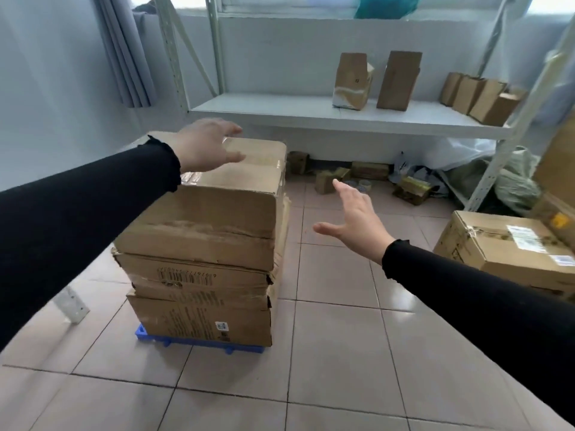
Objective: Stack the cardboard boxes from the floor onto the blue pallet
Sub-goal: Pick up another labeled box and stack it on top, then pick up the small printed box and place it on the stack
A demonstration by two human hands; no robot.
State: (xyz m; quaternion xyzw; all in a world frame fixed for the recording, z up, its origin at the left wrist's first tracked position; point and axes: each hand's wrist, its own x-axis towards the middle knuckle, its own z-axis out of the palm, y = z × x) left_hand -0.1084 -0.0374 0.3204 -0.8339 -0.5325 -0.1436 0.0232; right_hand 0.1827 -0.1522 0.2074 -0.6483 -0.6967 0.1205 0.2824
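On the pallet (199, 343) stood three stacked boxes (202, 231). Left hand (205, 147) hovered over them and right hand (357, 219) beside them. Both hands' fingers were spread, holding nothing.

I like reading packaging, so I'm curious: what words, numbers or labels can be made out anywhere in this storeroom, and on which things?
Nothing reads clearly enough to quote.
Middle brown cardboard box of the stack on the blue plastic pallet: barcode with upside-down digits, too blurred.
Bottom cardboard box: faint print lines and a small white sticker, too small.
Large taped cardboard box on the floor: white shipping labels, blurred.
Upright cardboard box on the white shelf: one small dark mark, unreadable.
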